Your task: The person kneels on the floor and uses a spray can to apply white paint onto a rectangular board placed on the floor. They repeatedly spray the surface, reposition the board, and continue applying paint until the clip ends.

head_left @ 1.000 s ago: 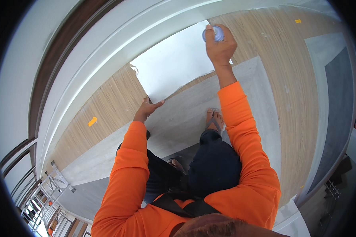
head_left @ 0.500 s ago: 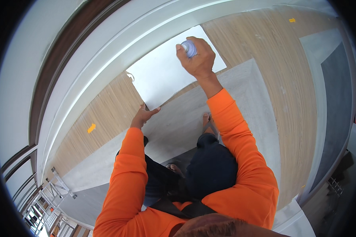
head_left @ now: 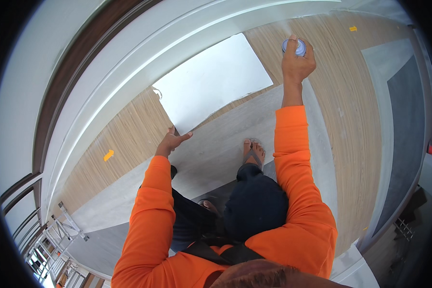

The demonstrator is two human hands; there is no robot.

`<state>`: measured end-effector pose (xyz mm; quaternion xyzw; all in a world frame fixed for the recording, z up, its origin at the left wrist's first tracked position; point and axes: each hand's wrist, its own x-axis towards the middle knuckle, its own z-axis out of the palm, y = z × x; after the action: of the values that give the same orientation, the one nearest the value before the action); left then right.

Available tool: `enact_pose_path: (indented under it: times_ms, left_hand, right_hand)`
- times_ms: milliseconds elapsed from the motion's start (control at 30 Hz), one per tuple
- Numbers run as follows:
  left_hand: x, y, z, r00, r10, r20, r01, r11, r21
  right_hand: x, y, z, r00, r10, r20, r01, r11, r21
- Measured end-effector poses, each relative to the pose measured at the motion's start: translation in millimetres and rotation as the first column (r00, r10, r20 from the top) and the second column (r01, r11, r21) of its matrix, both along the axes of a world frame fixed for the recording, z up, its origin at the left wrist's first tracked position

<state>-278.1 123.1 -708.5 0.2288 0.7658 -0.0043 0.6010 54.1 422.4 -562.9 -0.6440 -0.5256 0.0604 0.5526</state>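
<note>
My right hand (head_left: 298, 66) is wrapped round a spray can (head_left: 300, 48), seen from its top, with a finger on the nozzle. A faint haze hangs just beyond the can, over the wood-grain surface. To its left lies a white sheet (head_left: 216, 81), with one torn spot at its left edge and a wavy near edge. My left hand (head_left: 170, 143) grips the sheet's near left corner, thumb out along the edge; the fingers under the corner are partly hidden.
The wood-grain band (head_left: 129, 122) runs along a white moulded wall base (head_left: 144, 62). A grey band (head_left: 216, 122) lies nearer me, under my sandalled foot (head_left: 254, 151). Orange tape pieces mark the wood-grain band. A metal frame (head_left: 65, 228) stands at the lower left.
My right hand has moved right with the spray can, from above the sheet to beyond its right edge. The left hand and sheet have hardly moved. More of my foot shows.
</note>
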Motion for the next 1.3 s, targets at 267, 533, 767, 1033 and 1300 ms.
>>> enact_pose_path:
  times_ms: [267,533,767,1033,1300]
  left_hand:
    - [-5.8,-1.4,-0.6,0.998,-0.07,0.01,0.069,0.997,0.045]
    - [-9.7,-10.9,-13.6,0.999,-0.054,0.0,0.054,0.992,0.113]
    - [-7.0,-8.7,-8.0,0.997,-0.065,0.032,0.06,0.99,0.129]
    - [-6.5,-10.3,-15.6,0.995,-0.089,0.04,0.083,0.988,0.133]
    - [-5.4,-3.1,-8.5,0.994,-0.109,0.028,0.106,0.989,0.105]
  right_hand:
    - [-87.6,-58.0,-33.1,0.876,0.456,0.155,-0.462,0.887,0.002]
    - [-161.5,-67.9,-34.1,0.794,0.576,0.198,-0.595,0.802,0.054]
    - [-156.7,-49.1,-40.0,0.869,0.478,0.132,-0.488,0.871,0.056]
    - [-99.0,-26.0,-28.1,0.964,0.264,0.036,-0.265,0.964,0.031]
    - [-135.5,-62.6,-23.1,0.864,0.488,0.128,-0.5,0.861,0.093]
